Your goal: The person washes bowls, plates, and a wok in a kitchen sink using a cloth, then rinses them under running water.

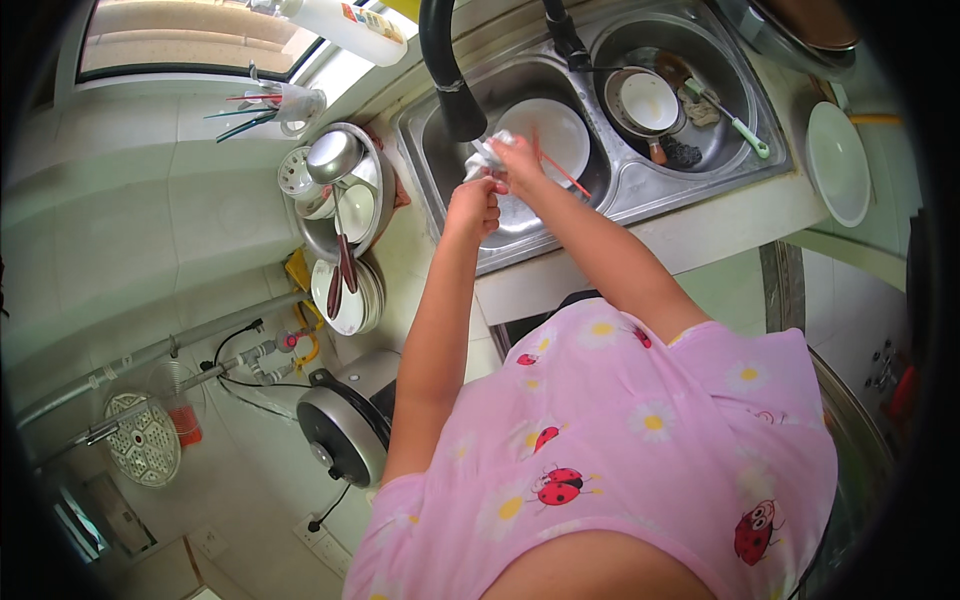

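Observation:
In the left basin of the steel sink (517, 251), my right hand (517, 166) grips a wet-looking white cloth (489, 156) beneath the black tap (459, 112). Curled fingers bring my left hand (474, 208) against the cloth's lower edge; what lies inside them is hidden. Just beyond my right hand, orange-red chopsticks (568, 178) cross a large white bowl (559, 124). Whether my right hand also holds the chopsticks cannot be told.
Stacked bowls (649, 101), a green-handled brush (742, 135) and a dark scourer (681, 152) occupy the right basin. Left of the sink stand a steel basin (386, 191) with a ladle (335, 157), and stacked plates (367, 300). A white dish (838, 163) leans at right.

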Motion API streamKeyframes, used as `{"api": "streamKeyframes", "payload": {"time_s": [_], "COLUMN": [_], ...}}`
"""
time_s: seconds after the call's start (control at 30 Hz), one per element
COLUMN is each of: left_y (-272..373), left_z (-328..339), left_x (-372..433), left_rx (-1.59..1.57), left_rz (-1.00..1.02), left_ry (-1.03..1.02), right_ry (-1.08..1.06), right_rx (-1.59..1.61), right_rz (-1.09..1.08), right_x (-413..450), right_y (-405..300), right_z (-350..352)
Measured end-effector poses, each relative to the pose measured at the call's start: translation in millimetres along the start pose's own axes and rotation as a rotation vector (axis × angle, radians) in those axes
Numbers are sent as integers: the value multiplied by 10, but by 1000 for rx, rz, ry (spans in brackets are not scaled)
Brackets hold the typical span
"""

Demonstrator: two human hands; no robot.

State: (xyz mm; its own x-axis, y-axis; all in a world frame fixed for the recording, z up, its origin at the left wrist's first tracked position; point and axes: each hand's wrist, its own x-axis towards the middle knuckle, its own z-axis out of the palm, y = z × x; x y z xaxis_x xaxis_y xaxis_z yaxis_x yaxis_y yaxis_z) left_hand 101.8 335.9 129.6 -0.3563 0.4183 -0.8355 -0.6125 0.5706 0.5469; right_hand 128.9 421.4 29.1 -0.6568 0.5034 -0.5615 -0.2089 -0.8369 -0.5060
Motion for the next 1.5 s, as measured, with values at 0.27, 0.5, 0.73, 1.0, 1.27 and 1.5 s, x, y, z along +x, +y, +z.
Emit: {"api": "streamKeyframes", "payload": {"time_s": [0.27,0.5,0.73,1.0,1.27,1.5], "left_y": [-102,-218,-155,392,160,409], "left_z": [53,207,172,6,322,423], "left_x": [64,274,709,842,641,22], "left_rx": [-27,-231,86,295,987,724], "left_rz": [136,253,665,1144,1185,836], "left_ry": [100,240,438,683,435,289], "right_ry": [25,-70,-188,-262,-44,80], "right_rx": [231,-77,-405,-892,-1072,-1167], "right_rz": [177,19,32,155,-124,-414], "right_x": [-231,-512,-632,-550,-205,-55], "right_y": [12,-191,-512,-646,-824,-1549], "right_z": [116,131,-117,-532,-645,-1211]}}
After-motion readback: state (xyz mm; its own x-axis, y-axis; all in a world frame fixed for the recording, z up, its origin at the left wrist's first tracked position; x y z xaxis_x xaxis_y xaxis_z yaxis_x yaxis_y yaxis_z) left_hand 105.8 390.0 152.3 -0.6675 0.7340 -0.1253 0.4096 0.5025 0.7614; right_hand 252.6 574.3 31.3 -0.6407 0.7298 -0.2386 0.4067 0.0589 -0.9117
